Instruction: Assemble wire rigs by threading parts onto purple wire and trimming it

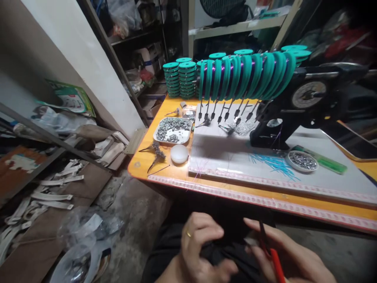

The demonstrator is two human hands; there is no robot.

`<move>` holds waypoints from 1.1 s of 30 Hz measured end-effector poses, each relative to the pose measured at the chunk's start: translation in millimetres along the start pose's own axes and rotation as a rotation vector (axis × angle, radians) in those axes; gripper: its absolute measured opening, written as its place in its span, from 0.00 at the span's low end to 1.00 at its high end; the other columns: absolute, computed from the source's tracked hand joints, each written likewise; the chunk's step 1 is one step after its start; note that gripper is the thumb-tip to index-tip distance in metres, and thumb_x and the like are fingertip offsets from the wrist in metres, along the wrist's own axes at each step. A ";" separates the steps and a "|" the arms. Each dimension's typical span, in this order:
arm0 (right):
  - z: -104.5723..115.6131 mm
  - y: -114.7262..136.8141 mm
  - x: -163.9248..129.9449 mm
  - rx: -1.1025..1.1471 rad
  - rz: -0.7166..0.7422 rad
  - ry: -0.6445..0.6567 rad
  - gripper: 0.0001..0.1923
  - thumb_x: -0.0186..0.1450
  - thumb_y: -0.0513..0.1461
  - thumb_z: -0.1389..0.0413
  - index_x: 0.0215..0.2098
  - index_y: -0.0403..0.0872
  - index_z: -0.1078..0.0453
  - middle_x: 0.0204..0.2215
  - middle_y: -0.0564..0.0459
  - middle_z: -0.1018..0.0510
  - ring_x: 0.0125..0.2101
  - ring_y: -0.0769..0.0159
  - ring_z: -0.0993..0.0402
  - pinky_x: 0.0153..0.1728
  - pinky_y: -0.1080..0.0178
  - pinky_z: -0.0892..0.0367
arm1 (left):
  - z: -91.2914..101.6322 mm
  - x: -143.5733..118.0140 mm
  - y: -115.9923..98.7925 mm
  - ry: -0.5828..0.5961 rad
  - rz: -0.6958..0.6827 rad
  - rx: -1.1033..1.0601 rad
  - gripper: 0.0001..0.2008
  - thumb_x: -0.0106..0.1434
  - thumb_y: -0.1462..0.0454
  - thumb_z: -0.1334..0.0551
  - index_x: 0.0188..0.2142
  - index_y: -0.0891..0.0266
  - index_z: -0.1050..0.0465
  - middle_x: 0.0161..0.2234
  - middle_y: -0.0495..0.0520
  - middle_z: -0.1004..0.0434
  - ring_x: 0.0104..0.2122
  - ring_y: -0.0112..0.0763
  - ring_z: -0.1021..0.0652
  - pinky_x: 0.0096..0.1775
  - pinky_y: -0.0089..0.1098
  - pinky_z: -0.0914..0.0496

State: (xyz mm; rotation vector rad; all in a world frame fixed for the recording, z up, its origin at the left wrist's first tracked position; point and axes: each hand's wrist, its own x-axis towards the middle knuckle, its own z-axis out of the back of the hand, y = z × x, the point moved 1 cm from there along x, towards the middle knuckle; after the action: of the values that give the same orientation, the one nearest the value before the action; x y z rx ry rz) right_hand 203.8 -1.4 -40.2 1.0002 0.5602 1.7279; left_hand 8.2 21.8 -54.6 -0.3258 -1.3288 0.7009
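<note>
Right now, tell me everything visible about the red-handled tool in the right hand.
The red-handled tool lies in the right hand, low in the picture above the person's lap. Its red handle, plastic by its look, runs toward the lower edge; a thin dark shaft or blade points up past the fingers. Its working end is too blurred to identify. The left hand, wearing a ring, pinches dark material beside it.

A: Spools (244, 74)? Tray (172, 131)?
B: Glossy teal plastic; tray holds dull grey metal bits.
A: Table (141, 161)?
B: Smooth orange laminate, clear glossy sheet (324, 179) on top. Red-handled tool (277, 263) plastic.
</note>
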 end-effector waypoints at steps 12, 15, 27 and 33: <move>-1.8 16.0 15.8 -0.037 0.076 0.007 0.19 0.59 0.33 0.39 0.49 0.49 0.29 0.36 0.53 0.16 0.28 0.69 0.18 0.34 0.76 0.25 | 28.6 46.3 46.4 0.010 0.104 0.720 0.37 0.52 0.50 0.28 0.56 0.65 0.34 0.39 0.58 0.22 0.39 0.42 0.28 0.47 0.44 0.36; -1.4 16.7 15.7 -0.022 0.051 0.010 0.19 0.59 0.33 0.39 0.49 0.48 0.28 0.37 0.51 0.16 0.30 0.67 0.17 0.35 0.74 0.24 | 19.2 58.7 42.8 0.021 0.088 0.680 0.19 0.59 0.61 0.31 0.50 0.60 0.27 0.33 0.52 0.19 0.36 0.38 0.27 0.46 0.42 0.39; 6.5 8.9 6.5 -0.079 -0.063 0.015 0.15 0.63 0.37 0.41 0.49 0.49 0.27 0.41 0.50 0.17 0.37 0.66 0.18 0.41 0.71 0.24 | 26.4 49.4 31.7 0.046 -0.112 0.326 0.15 0.60 0.78 0.39 0.43 0.62 0.26 0.30 0.50 0.20 0.33 0.30 0.23 0.42 0.37 0.33; 29.7 -7.8 -2.9 -0.095 -0.108 -0.119 0.23 0.62 0.35 0.41 0.56 0.50 0.33 0.33 0.53 0.18 0.28 0.70 0.19 0.33 0.74 0.24 | 29.9 39.6 27.9 -0.030 -0.086 0.317 0.18 0.64 0.68 0.41 0.54 0.64 0.31 0.27 0.49 0.31 0.28 0.30 0.31 0.36 0.36 0.34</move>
State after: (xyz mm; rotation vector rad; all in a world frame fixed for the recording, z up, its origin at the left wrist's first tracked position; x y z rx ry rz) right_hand 233.1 -3.8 -30.9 0.9803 0.4432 1.5746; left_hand -25.1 62.9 -33.6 -0.0033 -1.2290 0.8318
